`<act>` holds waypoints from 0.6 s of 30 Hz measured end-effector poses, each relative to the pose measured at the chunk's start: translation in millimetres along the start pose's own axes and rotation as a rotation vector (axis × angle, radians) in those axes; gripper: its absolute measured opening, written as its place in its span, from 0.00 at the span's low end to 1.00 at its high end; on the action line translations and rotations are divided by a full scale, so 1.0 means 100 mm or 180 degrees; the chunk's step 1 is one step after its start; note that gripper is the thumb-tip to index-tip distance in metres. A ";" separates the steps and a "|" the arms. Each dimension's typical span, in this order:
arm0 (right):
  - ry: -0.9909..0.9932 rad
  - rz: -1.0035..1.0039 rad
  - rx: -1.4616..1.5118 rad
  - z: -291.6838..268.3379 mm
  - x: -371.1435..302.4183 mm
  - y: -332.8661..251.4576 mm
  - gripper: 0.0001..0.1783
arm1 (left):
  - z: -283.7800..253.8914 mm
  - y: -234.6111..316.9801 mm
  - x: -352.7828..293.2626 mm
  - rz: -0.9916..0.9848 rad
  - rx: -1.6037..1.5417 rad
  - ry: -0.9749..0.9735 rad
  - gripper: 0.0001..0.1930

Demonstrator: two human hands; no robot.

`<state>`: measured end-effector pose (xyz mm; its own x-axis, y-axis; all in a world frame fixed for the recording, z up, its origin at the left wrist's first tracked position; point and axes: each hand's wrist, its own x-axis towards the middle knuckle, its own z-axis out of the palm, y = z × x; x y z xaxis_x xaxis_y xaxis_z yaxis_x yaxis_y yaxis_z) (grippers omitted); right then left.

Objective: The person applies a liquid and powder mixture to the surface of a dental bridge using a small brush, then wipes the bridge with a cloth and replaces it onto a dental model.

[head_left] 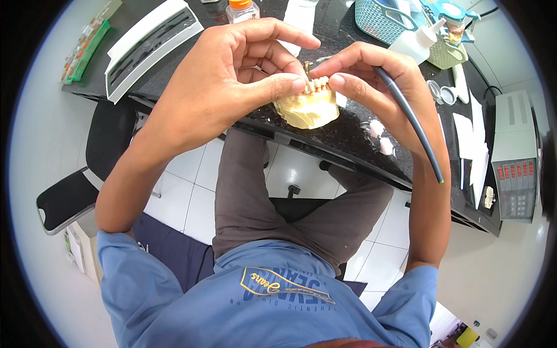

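A yellowish plaster dental model [307,115] with a row of cream teeth [318,85] is held over the near edge of the black counter. My left hand [243,69] grips it from the left, thumb on the teeth, index finger raised and the other fingers curled behind. From the other side, my right hand [377,78] closes thumb and index finger at the teeth. A slim dark pen-shaped tool [409,113] with a green end is tucked between the right hand's fingers and slants down along the wrist. Brassy metal parts stand behind the teeth, partly hidden by my fingers.
White-pink lumps [381,137] lie right of the model on the counter [348,139]. Farther back are an orange-capped bottle [242,10], a white squeeze bottle [415,43] and a teal basket [371,23]. A grey control box [513,156] stands right; a black chair [107,139] is left.
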<state>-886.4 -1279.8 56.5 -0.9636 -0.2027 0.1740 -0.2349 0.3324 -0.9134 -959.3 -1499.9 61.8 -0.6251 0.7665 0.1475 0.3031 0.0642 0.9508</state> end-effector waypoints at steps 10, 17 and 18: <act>0.0009 -0.0124 -0.0130 -0.01 0.01 0.05 0.09 | 0.00 -0.02 0.00 0.0015 -0.0101 -0.0031 0.21; -0.0033 -0.0090 -0.0183 -0.04 0.02 0.03 0.09 | 0.01 -0.05 -0.01 0.0077 -0.0059 0.0008 0.20; -0.0056 -0.0111 -0.0229 -0.04 0.03 0.02 0.09 | 0.01 -0.05 -0.01 0.0075 -0.0060 0.0004 0.20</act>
<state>-889.9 -1275.7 56.3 -0.9525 -0.2312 0.1981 -0.2773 0.3901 -0.8780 -959.2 -1500.1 56.8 -0.6188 0.7669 0.1703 0.3043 0.0341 0.9520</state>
